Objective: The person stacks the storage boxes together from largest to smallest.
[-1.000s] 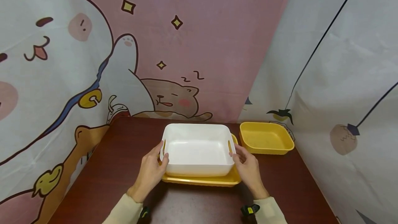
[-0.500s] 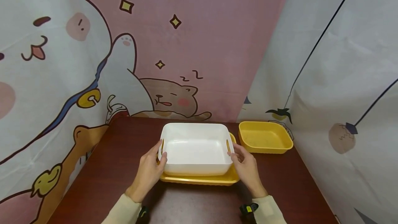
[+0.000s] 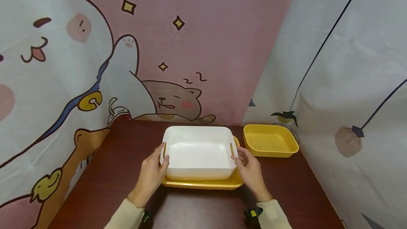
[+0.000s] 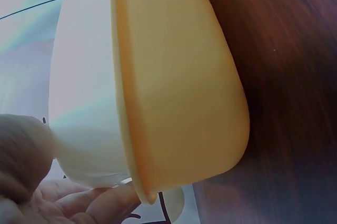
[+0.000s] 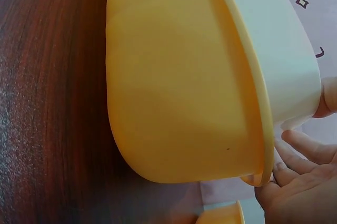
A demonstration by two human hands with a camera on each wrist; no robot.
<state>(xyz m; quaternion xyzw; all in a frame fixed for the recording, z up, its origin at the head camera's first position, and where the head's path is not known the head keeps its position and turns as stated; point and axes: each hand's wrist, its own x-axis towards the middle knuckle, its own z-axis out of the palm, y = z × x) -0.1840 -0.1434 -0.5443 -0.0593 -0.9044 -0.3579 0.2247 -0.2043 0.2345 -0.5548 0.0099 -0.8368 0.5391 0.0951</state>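
A white plastic basin (image 3: 199,154) with slotted handles sits nested in a larger yellow basin (image 3: 203,185) on the table. In the wrist views the white wall rises above the yellow rim. My left hand (image 3: 149,174) grips the white basin's left end, thumb over the rim by the handle slot and fingers outside. At the opposite end my right hand (image 3: 252,173) grips it the same way, thumb at the right slot. The right wrist view shows the fingers (image 5: 303,153) under the white rim, right beside the yellow one.
A smaller yellow basin (image 3: 271,141) stands at the back right of the dark red-brown table (image 3: 203,209). Behind it hangs a printed cloth (image 3: 222,45) with cartoon animals, and pale fabric (image 3: 359,80) borders the right side.
The whole scene shifts slightly left in the head view. Both hands keep their grip on the white basin, which stays nested in the yellow one.
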